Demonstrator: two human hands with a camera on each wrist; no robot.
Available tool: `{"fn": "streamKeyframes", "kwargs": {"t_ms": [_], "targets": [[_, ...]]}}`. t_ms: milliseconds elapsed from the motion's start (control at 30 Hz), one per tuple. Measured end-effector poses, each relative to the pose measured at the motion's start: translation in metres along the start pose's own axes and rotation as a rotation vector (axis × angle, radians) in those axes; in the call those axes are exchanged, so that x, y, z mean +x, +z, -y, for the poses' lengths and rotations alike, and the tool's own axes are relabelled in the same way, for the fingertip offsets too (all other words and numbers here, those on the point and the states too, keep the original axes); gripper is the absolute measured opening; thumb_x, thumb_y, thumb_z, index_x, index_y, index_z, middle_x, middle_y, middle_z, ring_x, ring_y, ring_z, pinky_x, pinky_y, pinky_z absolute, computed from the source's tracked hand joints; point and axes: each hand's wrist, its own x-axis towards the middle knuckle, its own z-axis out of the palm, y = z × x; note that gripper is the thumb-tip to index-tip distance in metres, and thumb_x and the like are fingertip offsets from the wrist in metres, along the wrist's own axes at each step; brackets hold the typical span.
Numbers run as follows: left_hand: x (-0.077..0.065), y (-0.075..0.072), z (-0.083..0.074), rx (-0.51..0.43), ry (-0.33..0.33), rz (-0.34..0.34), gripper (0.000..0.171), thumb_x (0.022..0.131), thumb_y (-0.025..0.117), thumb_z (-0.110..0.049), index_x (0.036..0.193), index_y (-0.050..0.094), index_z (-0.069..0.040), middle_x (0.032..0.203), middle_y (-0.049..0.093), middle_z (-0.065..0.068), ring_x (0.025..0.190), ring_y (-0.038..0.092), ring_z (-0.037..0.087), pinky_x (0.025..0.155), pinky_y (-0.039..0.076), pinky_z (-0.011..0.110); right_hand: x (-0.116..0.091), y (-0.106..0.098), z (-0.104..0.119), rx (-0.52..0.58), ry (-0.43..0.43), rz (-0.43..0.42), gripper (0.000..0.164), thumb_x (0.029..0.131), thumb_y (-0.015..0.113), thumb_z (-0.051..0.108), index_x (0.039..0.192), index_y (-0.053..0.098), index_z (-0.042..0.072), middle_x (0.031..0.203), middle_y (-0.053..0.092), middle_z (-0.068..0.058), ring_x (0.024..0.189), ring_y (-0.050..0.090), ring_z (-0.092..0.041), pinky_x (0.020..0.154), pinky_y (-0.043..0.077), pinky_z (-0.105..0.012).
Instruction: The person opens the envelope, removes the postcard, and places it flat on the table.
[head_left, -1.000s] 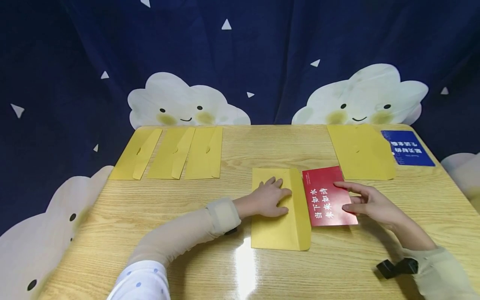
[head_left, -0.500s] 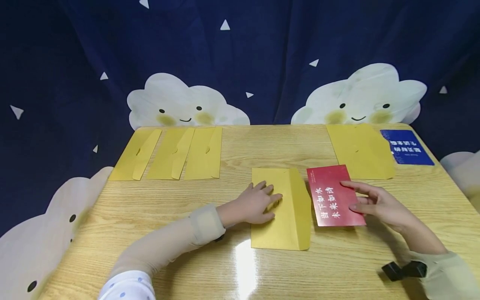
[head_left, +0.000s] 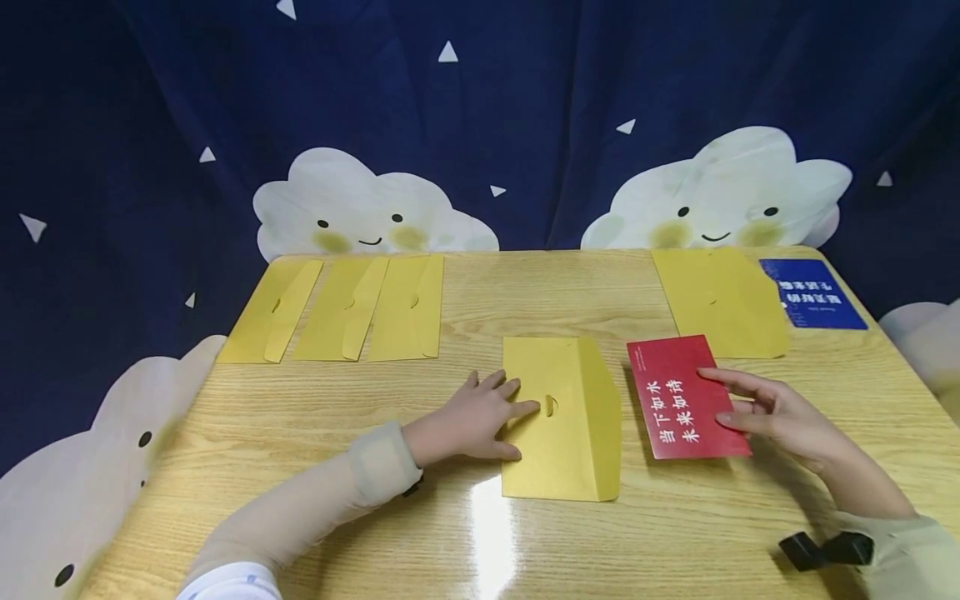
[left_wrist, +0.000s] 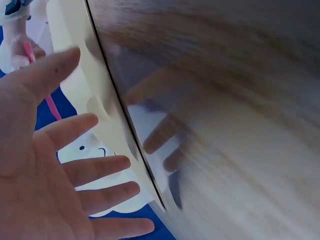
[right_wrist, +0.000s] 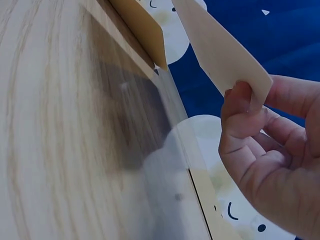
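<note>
In the head view a yellow envelope (head_left: 551, 467) lies mid-table, its flap folded out along the right side and a small slot near its middle. My left hand (head_left: 477, 418) is spread at the envelope's left edge, fingertips over it; the left wrist view shows the palm (left_wrist: 45, 190) with straight fingers and nothing held. To the right, my right hand (head_left: 787, 421) pinches a red card (head_left: 678, 417) with white writing by its right edge. The right wrist view shows the card's pale underside (right_wrist: 225, 55), tilted and raised off the table between thumb and fingers.
Several yellow envelopes lie at the back left, including a leftmost envelope (head_left: 262, 321) and one beside it (head_left: 337, 321). Another envelope (head_left: 720, 308) with its flap out lies at the back right, by a blue card (head_left: 813, 296). A dark blue curtain (head_left: 525, 100) hangs behind the wooden table (head_left: 360, 533).
My left hand has slid left off the envelope's middle to its left edge, uncovering the slot. My right hand has drawn the red card rightward, away from the envelope.
</note>
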Motion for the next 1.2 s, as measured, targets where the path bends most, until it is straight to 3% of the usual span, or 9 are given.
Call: {"fn": "streamKeyframes", "kwargs": {"t_ms": [167,800,1200], "targets": [[-0.005,-0.001,0.000,-0.016,0.004,0.051,0.073,0.075,0.063,-0.058,0.139,0.039,-0.030,0.142,0.033,0.016,0.130,0.027,0.037,0.095,0.031,0.059,-0.003,-0.004,-0.001,-0.016,0.020,0.003,0.052,0.090,0.047,-0.007,0.135,0.045,0.019,0.113,0.060,0.007,0.091,0.064,-0.020,0.069,0.053,-0.034],[0.000,0.000,-0.016,0.045,0.062,0.063,0.074,0.077,0.058,-0.060,0.140,0.036,-0.029,0.143,0.030,0.016,0.131,0.027,0.035,0.096,0.032,0.055,-0.021,-0.021,-0.006,-0.057,0.113,-0.058,0.053,0.091,0.046,-0.004,0.134,0.046,0.026,0.113,0.057,0.014,0.092,0.063,-0.015,0.069,0.053,-0.033],[0.008,-0.001,-0.030,0.075,0.101,0.070,0.075,0.079,0.054,-0.062,0.142,0.034,-0.027,0.144,0.029,0.018,0.131,0.027,0.034,0.097,0.031,0.055,-0.030,-0.034,-0.011,0.040,0.135,-0.056,0.055,0.091,0.043,-0.006,0.130,0.050,0.031,0.112,0.056,0.013,0.091,0.062,-0.015,0.069,0.053,-0.033]]}}
